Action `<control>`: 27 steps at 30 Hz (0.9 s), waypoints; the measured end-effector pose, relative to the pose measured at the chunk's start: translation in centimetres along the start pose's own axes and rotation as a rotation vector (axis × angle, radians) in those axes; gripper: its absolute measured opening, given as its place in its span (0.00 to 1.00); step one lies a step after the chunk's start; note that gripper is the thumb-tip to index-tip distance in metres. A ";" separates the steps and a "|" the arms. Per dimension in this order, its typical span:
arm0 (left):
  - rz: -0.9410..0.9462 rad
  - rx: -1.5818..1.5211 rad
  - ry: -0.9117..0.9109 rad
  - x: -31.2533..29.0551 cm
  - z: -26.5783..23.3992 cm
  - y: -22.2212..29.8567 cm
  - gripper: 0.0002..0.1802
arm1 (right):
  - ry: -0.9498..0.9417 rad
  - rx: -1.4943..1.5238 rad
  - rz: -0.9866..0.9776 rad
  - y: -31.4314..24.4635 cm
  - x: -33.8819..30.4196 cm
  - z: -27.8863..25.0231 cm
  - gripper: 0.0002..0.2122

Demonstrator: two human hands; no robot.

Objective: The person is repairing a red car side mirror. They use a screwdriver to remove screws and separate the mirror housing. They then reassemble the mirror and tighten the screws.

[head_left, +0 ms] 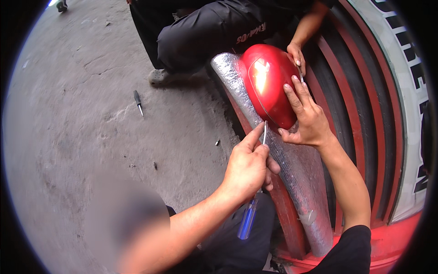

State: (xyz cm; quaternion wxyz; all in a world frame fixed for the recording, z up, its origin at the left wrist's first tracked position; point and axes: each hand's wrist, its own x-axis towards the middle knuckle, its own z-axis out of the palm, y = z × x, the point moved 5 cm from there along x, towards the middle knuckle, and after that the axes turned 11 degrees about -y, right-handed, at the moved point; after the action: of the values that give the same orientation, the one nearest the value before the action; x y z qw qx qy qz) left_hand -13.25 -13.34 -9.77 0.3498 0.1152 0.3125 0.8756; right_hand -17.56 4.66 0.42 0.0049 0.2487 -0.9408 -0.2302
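A glossy red rounded shell [269, 77], shaped like a car's side mirror housing with a dark seam, rests on a roll of silver foil wrap [296, 182]. My left hand [248, 166] is closed around a screwdriver [247, 221] with a clear blue handle. Its shaft points up to the shell's lower seam, with my index finger along it; whether the tip is in the seam I cannot tell. My right hand [306, 116] holds the shell's right side, fingers spread over it and thumb at the lower edge. Another person's hand [297, 57] is at the far right edge with a thin metal piece.
The foil roll lies along a bench of red and black slats [351, 86]. On the concrete floor [82, 123] lie a black-handled screwdriver [138, 101] and a small metal piece [217, 142]. Another person's dark-trousered leg [196, 41] is at the far side. A white banner [406, 91] borders the right.
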 end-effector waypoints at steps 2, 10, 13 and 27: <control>-0.068 0.001 -0.010 0.6 -0.5 -0.8 0.33 | 0.032 -0.023 -0.034 -0.2 0.4 0.0 0.54; -0.071 -0.062 -0.042 1.0 0.1 -0.3 0.32 | 0.114 -0.062 -0.079 -0.4 0.4 0.8 0.51; -0.029 -0.069 -0.071 0.9 1.0 0.7 0.29 | 0.114 -0.095 -0.074 -0.1 -0.2 0.9 0.49; -0.119 -0.107 -0.009 2.5 1.3 0.7 0.22 | 0.178 -0.097 -0.054 -0.3 -0.4 2.4 0.46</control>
State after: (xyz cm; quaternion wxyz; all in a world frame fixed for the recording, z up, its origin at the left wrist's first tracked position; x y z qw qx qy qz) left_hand -14.90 -11.40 -8.36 0.4082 0.0818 0.2701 0.8681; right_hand -17.36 5.64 -1.78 0.0944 0.2927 -0.9174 -0.2527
